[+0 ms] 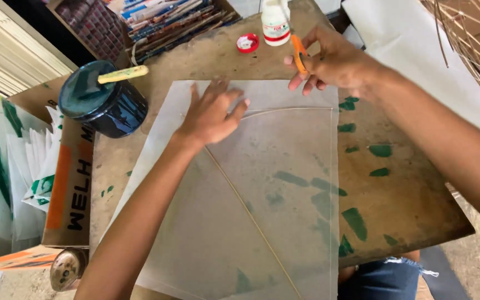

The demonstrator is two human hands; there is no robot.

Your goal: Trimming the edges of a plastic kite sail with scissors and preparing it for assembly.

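From the head camera, your left hand [211, 114] lies flat and released, fingers spread, on the translucent paper sheet [262, 183] covering the table [406, 205]. A thin stick [251, 208] runs out from under its palm toward you. Your right hand [334, 61], just beyond the sheet's far edge, is clenched around orange scissors [299, 54]. A white glue bottle [275, 22] stands just past it.

Left hand [211, 114] flat, fingers spread; right hand [329, 62] curled, pinching.
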